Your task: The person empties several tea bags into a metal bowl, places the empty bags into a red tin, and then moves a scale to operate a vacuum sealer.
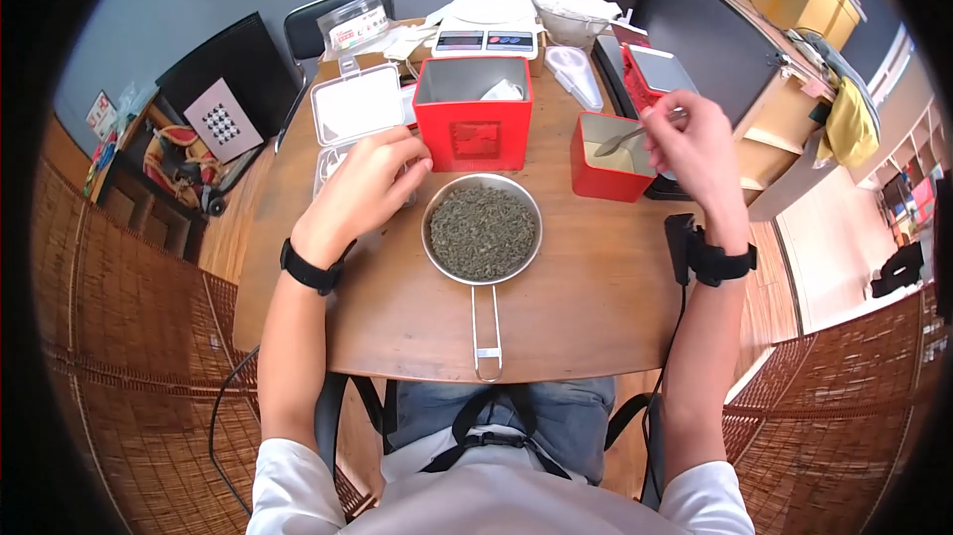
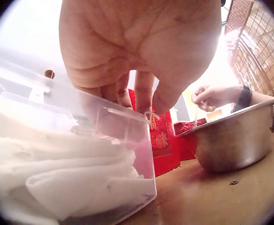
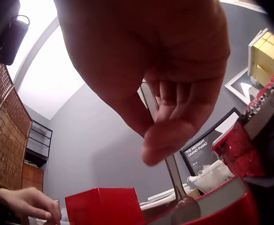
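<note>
- At a wooden table (image 1: 397,332), a person's right hand (image 1: 692,146) pinches a metal spoon (image 1: 623,141) between thumb and fingers; its bowl lies tilted at the mouth of a small red box (image 1: 604,184), lidless and upright; whether the bowl is inside or just above cannot be told.
- The left hand (image 1: 367,183) lies palm down beside a large red box (image 1: 447,128), fingers loosely bent and gripping nothing that shows; contact with the clear plastic box (image 2: 145,199) below it is unclear.
- As for progress, the pan (image 1: 426,242) already bears a broad, nearly level layer of dried leaves (image 1: 482,232); the small box stands open and the spoon is in hand, but no spoonful can be made out; the spoon's work looks unfinished, and how much remains cannot be read.
- The leaves are dark grey-green, small and twisted, reaching close to the pan's wall; the pan is shiny metal, upright in front of the large box, its wire handle toward the person.
- The spoon is slim, its metal dull in the shade of the right hand; the small box shows a pale interior, its contents hidden; white folded pieces (image 2: 76,187) fill much of the clear box.
</note>
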{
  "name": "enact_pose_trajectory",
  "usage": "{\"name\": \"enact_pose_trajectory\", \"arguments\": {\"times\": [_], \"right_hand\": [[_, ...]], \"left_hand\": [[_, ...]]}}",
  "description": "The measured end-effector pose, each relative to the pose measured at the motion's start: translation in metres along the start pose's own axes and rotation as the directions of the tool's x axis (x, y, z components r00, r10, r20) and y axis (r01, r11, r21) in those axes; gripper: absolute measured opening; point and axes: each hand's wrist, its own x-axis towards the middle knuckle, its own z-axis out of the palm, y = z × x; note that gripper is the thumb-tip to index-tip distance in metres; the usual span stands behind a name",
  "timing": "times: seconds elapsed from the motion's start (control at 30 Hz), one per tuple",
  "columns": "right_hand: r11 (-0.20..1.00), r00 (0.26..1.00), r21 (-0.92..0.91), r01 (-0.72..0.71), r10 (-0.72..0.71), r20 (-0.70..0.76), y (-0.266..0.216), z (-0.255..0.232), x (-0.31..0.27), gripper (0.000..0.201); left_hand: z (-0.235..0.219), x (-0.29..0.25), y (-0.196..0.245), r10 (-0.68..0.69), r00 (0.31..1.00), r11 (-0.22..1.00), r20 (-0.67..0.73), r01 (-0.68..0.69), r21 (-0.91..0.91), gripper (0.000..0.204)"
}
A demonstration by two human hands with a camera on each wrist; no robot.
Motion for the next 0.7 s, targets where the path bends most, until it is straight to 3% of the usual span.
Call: {"name": "enact_pose_trajectory", "arguments": {"times": [0.1, 0.17, 0.23, 0.3, 0.37, 0.47, 0.5, 0.57, 0.7], "right_hand": [[0.997, 1.000, -0.071, 0.015, -0.014, 0.018, 0.007, 0.006, 0.000, 0.015], [0.991, 0.975, -0.063, -0.119, 0.129, 0.181, 0.011, 0.003, -0.001, 0.014], [0.984, 0.966, -0.078, -0.159, 0.171, 0.193, 0.001, -0.004, -0.008, 0.018], [0.949, 0.895, -0.187, -0.254, 0.304, 0.325, -0.009, -0.012, -0.014, 0.023], [0.957, 0.901, -0.195, -0.216, 0.272, 0.339, -0.005, -0.014, -0.016, 0.028], [0.923, 0.981, -0.385, -0.025, 0.096, 0.168, 0.000, -0.017, -0.015, 0.030], [0.927, 0.983, -0.374, -0.017, 0.085, 0.165, 0.000, -0.015, -0.013, 0.030], [0.898, 0.992, -0.430, 0.096, -0.124, -0.036, 0.000, -0.015, -0.013, 0.027], [0.894, 0.988, -0.444, 0.056, -0.114, -0.104, -0.008, -0.011, -0.014, 0.024]], "left_hand": [[-0.004, 0.002, 0.010, -0.059, 0.996, 0.998, 0.073, 0.056, 0.037, 0.015], [-0.004, 0.002, 0.010, -0.060, 0.996, 0.998, 0.068, 0.058, 0.033, 0.014], [-0.002, 0.001, 0.007, -0.048, 0.998, 0.999, 0.040, 0.047, 0.010, 0.012], [-0.003, 0.001, 0.008, -0.042, 0.999, 0.999, 0.008, 0.042, -0.008, 0.010], [-0.007, 0.001, 0.012, -0.040, 0.999, 0.999, -0.033, 0.040, 0.004, 0.010], [-0.020, 0.006, 0.019, -0.017, 0.997, 1.000, -0.081, 0.018, 0.007, 0.010], [-0.025, 0.010, 0.024, -0.026, 0.995, 0.999, -0.101, 0.023, -0.029, 0.009], [-0.035, 0.024, 0.034, -0.006, 0.995, 1.000, -0.104, 0.004, -0.020, 0.010], [-0.042, 0.070, 0.042, 0.091, 0.996, 0.996, -0.018, -0.091, 0.017, 0.014]]}}
